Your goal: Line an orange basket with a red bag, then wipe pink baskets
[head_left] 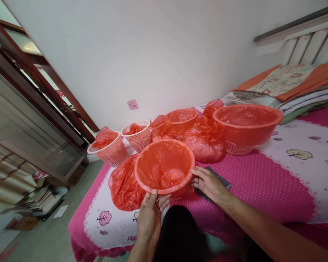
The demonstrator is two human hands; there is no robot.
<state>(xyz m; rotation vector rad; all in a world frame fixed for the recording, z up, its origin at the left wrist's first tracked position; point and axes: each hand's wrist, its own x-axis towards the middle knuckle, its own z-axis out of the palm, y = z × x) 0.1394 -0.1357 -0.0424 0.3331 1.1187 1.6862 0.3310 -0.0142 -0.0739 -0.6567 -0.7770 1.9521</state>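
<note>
In front of me, near the bed's edge, is a round plastic basket (165,191) lined with a thin red plastic bag (155,165). My left hand (152,207) holds its front rim, thumb on top and fingers underneath. At the right side of the rim, my right hand (207,182) grips with the thumb over the edge and the fingers below, partly hidden. A crumpled red plastic bag (125,185) lies against the basket's left side. Just behind to the right sits a filled, bunched red bag (206,142).
Two pale pink baskets (138,140) with red bags inside stand at the back left. A larger lined basket (248,125) is at the right, another (182,120) by the wall. Folded bedding (287,83) lies far right. A dark flat strip (218,176) rests beside my right hand.
</note>
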